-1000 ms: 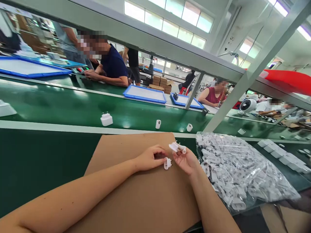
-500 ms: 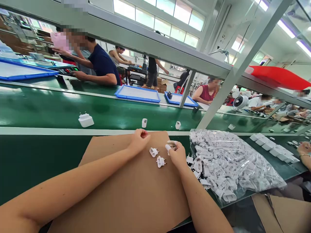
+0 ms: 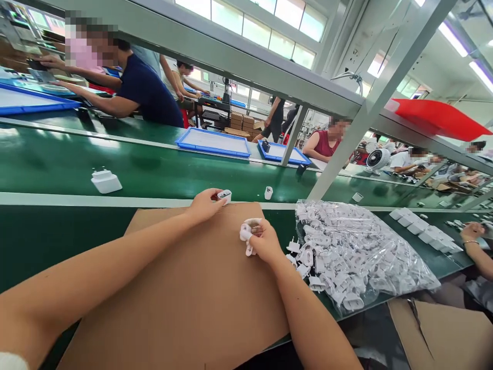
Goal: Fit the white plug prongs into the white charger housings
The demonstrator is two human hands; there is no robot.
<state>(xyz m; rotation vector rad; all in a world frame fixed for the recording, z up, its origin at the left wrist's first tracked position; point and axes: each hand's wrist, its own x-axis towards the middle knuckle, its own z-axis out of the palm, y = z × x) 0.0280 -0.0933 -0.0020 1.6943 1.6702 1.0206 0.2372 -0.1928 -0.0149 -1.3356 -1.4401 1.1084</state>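
My left hand pinches a small white charger housing at the near edge of the green belt; dark metal contacts show in its end. Over the cardboard sheet, my right hand, with white covers on its fingertips, closes its thumb and finger on a white plug head. A second plug head lies just below those fingers, partly hidden. To the right of my right hand, a clear plastic bag bulges with white plug heads, and several loose ones lie by its mouth.
On the green belt stand a white charger with pins up and another housing. White blocks line the right side. A slanted metal post rises behind the bag. A co-worker's hand is at far right.
My left hand has reached forward and taken hold of the charger housing. My right hand has moved left onto the plug heads. The pieces on the belt have shifted left.
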